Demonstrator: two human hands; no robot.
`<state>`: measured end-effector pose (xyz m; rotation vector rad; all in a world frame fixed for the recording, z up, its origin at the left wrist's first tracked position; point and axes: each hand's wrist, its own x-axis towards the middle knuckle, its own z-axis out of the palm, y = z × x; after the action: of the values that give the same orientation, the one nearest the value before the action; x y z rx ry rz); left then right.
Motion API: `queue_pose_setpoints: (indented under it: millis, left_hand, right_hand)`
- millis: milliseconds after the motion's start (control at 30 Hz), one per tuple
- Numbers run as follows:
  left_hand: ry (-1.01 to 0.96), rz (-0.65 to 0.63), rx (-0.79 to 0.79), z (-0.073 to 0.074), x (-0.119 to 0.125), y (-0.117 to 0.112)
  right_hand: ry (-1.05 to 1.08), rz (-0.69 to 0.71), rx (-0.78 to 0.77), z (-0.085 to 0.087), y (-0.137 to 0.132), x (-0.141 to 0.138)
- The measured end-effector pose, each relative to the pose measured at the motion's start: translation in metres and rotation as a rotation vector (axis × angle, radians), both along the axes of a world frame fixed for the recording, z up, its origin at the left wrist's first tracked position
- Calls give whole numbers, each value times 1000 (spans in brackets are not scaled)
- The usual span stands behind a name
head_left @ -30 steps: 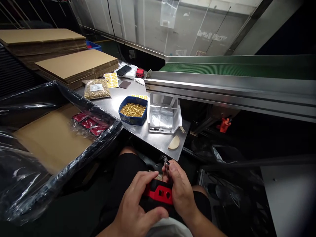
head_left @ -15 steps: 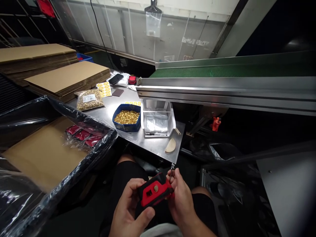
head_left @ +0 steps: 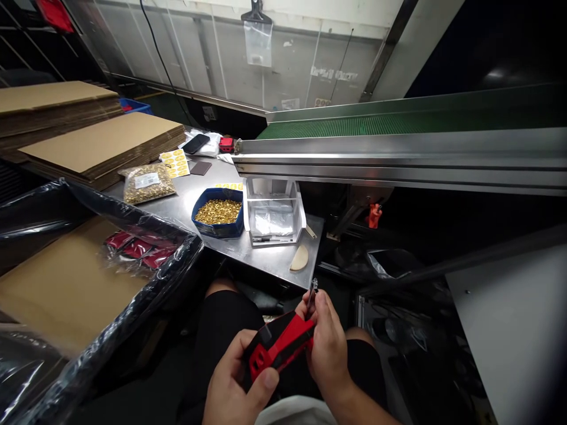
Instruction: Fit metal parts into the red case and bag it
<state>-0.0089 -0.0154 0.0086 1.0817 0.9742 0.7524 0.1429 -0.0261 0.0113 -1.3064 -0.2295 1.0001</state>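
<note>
Two hands (head_left: 233,378) hold one red-and-black device (head_left: 282,344).

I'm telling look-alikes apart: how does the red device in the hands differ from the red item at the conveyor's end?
The red device is held between left hand and right hand; the red item sits beside the conveyor, unheld. The red device looks larger, being nearer; the red item looks smaller, so true sizes can't be compared. Both show red and black.

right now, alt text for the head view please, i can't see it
A person's left grip holds a red and black device; the right grip pinches a small shiny piece beside it. Beyond, a metal table bears a blue tub of golden pieces beside a white bin.
</note>
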Motion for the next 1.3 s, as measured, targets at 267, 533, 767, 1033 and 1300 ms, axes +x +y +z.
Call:
queue_pose_setpoints:
  millis: [267,533,767,1033,1300]
  left_hand:
    - [3,-67,25,-6,-3,-1]
    - [-54,-191,-113,-8,-5,-2]
    - [-148,-471,-265,-2,-9,22]
    - [-126,-409,7,11,-9,29]
    - [-131,-351,73,16,-9,29]
  right_hand:
    - [-315,55,115,17,-3,7]
    - [-493,214,201,15,-11,14]
    - [-791,576,259,22,-26,8]
    - [-612,78,320,11,-23,0]
    - [-713,90,371,18,-23,-6]
